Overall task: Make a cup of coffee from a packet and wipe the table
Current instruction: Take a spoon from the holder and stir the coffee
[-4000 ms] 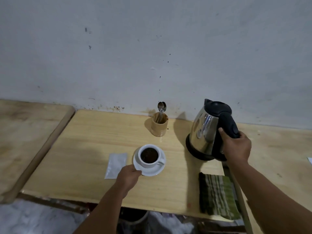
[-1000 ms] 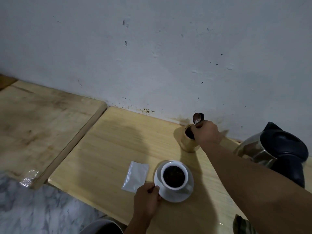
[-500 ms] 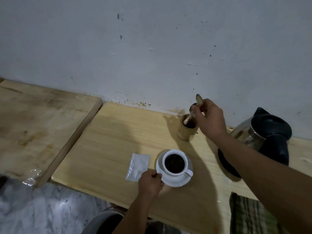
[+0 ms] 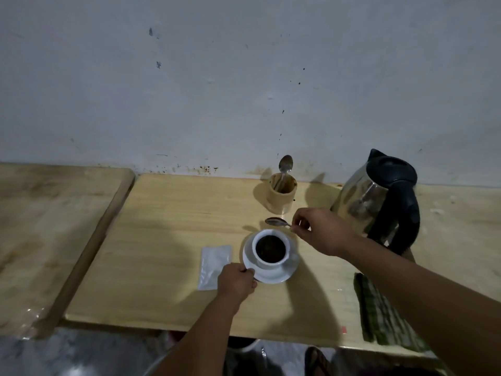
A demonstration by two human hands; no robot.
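A white cup (image 4: pixel 270 251) full of dark coffee stands on a white saucer (image 4: pixel 291 270) near the middle of the wooden table (image 4: pixel 168 240). My left hand (image 4: pixel 236 280) pinches the saucer's near-left rim. My right hand (image 4: pixel 322 232) holds a metal spoon (image 4: pixel 276 222) by its handle, bowl pointing left, just beyond the cup. A silvery packet (image 4: pixel 212 267) lies flat left of the saucer, partly under my left hand. A folded green checked cloth (image 4: pixel 385 313) lies at the table's front right.
A wooden holder (image 4: pixel 280 196) with another spoon (image 4: pixel 285 165) stands by the wall. A steel kettle (image 4: pixel 379 199) with black handle is at the right. A second wooden surface (image 4: pixel 48 226) adjoins on the left. Floor and a sandal show below the front edge.
My right hand left the kettle, took a spoon out of the holder and brought it down toward the cup. My left hand kept hold of the saucer throughout.
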